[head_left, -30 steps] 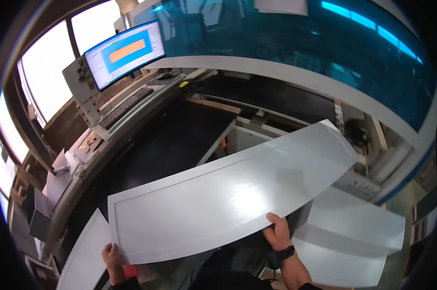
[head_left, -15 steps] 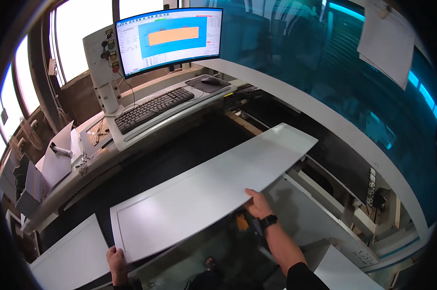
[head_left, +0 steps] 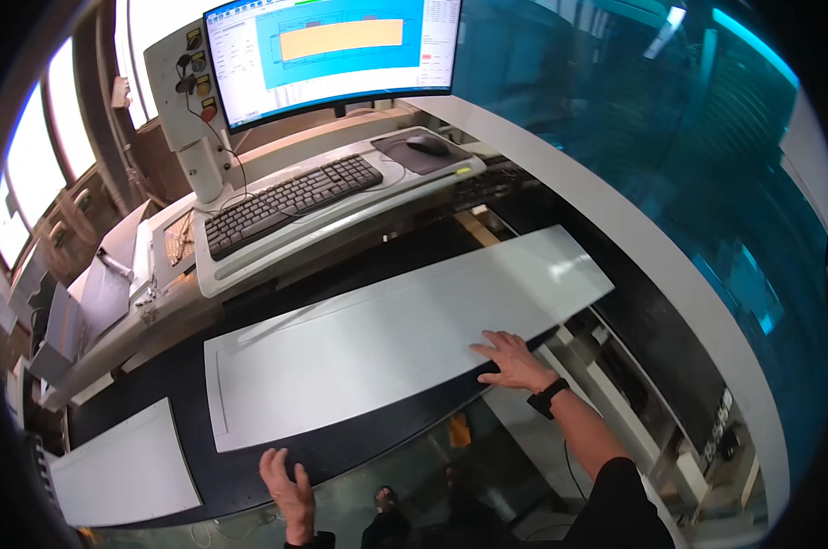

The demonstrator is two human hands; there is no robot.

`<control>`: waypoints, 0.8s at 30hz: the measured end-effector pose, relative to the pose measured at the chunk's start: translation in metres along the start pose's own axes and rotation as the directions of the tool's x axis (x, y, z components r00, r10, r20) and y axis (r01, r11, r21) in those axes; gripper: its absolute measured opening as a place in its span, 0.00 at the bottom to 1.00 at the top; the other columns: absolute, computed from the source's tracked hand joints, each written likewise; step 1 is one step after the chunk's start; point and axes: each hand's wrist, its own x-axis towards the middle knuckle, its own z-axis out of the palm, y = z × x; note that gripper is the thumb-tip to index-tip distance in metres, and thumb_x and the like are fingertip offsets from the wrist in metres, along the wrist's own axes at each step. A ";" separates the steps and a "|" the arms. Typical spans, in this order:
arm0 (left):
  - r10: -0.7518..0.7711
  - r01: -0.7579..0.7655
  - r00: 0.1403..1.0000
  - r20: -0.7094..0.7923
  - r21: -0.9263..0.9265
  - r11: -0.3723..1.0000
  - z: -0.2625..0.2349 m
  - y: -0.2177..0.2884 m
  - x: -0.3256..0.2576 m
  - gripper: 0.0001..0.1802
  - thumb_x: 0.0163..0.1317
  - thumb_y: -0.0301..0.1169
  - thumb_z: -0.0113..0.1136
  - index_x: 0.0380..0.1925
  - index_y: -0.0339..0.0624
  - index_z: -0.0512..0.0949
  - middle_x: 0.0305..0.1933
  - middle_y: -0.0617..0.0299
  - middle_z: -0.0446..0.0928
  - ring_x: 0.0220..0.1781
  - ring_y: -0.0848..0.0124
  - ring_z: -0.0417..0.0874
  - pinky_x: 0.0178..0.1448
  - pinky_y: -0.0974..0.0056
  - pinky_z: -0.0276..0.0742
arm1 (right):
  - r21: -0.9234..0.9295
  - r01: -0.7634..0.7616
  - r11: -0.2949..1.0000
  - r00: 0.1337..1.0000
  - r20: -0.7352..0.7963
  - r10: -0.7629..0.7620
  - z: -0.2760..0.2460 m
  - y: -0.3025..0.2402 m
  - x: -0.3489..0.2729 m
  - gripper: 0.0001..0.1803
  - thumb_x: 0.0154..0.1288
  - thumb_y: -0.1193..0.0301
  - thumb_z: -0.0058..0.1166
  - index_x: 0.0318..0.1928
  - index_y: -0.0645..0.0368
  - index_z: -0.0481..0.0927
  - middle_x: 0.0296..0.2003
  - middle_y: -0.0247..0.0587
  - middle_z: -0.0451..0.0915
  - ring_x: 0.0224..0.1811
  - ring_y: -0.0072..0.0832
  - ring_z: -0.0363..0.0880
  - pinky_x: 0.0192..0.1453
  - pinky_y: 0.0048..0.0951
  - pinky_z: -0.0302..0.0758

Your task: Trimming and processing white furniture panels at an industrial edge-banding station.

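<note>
Panel (head_left: pixel 395 343), long and pale grey, lies flat on the dark machine bed below the keyboard (head_left: pixel 290 197). My right hand (head_left: pixel 513 359) presses spread fingers on its near edge; my left hand (head_left: pixel 288 485) hovers released, just short of it.

We now see the long grey panel (head_left: pixel 386 343) lying flat on the black bed (head_left: pixel 157 384), no longer lifted. Our left hand (head_left: pixel 286 485) is off it; our right hand (head_left: pixel 513 359) presses its near edge.
</note>
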 end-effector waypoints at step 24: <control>0.096 -0.024 0.976 -0.196 0.342 0.939 0.107 0.070 -0.010 0.18 0.59 0.23 0.52 0.50 0.37 0.79 0.55 0.47 0.79 0.58 0.44 0.79 0.64 0.44 0.72 | -0.039 0.347 0.937 0.931 0.138 -0.339 0.007 0.109 0.224 0.37 0.69 0.43 0.61 0.76 0.28 0.69 0.79 0.46 0.59 0.79 0.52 0.55 0.79 0.61 0.54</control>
